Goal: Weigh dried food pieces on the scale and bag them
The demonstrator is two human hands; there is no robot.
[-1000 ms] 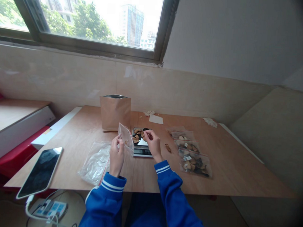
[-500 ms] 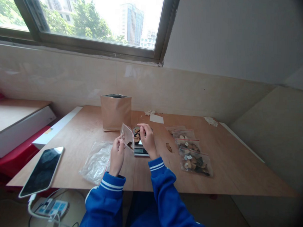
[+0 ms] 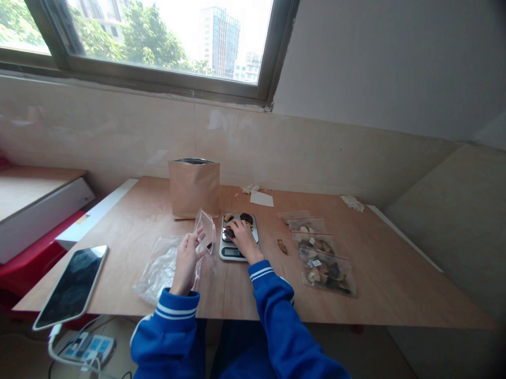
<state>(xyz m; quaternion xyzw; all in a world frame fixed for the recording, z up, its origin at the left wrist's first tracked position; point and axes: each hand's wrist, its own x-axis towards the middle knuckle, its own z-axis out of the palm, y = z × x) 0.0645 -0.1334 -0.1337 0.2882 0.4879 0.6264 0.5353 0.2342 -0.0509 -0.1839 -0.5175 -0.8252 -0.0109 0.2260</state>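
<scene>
The right hand [image 3: 245, 239] has dropped from above the scale [image 3: 255, 228] onto its platform, its fingers curled over the dried slices [image 3: 247, 217] lying there; whether they are clamped on one cannot be told, since the hand hides their tips. Over the same half second the left hand [image 3: 186, 259] has drawn the small clear bag [image 3: 206, 227] slightly leftward, clear of the scale's left edge, its fingers closed on the bag's near side. A dark piece [image 3: 210, 245] shows low in that bag while several slices remain on the scale, so the handling between the two looks only partly done. To the right of the scale lie a loose brown piece [image 3: 281, 246] and, farther off, filled bags [image 3: 327, 273]; the brown pouch [image 3: 195, 190] stands behind and left of it.
</scene>
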